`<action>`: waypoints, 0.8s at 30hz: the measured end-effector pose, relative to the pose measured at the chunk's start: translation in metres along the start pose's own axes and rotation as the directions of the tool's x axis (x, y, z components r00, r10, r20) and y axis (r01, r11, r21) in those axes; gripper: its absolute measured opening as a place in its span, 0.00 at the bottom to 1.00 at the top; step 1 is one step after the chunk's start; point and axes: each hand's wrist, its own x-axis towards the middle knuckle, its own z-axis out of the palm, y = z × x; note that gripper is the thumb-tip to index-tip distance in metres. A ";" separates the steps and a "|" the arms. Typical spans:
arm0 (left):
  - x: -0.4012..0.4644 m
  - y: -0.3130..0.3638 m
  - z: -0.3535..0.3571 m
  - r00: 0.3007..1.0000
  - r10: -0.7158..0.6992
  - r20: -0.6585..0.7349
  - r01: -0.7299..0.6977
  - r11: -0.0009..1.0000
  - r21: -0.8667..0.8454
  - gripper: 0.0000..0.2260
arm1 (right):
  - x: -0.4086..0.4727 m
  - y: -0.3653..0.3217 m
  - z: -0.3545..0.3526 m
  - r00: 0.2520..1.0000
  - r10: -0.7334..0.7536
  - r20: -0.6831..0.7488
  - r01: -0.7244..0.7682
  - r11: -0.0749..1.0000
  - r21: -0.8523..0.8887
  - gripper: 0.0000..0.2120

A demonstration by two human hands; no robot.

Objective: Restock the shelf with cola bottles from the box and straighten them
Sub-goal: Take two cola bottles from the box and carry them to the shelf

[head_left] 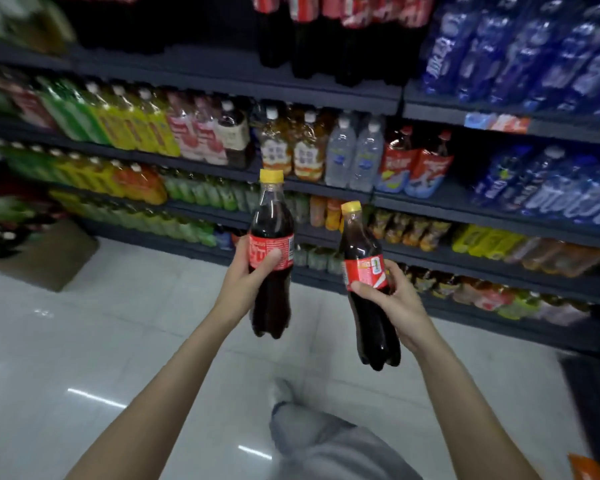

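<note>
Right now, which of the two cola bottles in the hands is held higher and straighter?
The cola bottle in the left hand: this bottle stands nearly upright, its yellow cap higher. The other bottle, in the right hand, sits lower and tilts, cap leaning left.

This is a shop that sells drinks. Long dark shelves run in rows, one above another, and they are packed with bottles side by side: green and yellow drinks, clear water bottles, blue bottles and dark cola bottles. A small price tag sits on a shelf edge. The floor is shiny white tile.
</note>
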 end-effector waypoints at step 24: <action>0.586 0.113 -0.236 0.848 0.499 0.177 -0.529 0.802 0.278 0.36 | 0.424 -0.267 0.315 0.494 -0.772 -0.399 0.546 0.633 -0.549 0.37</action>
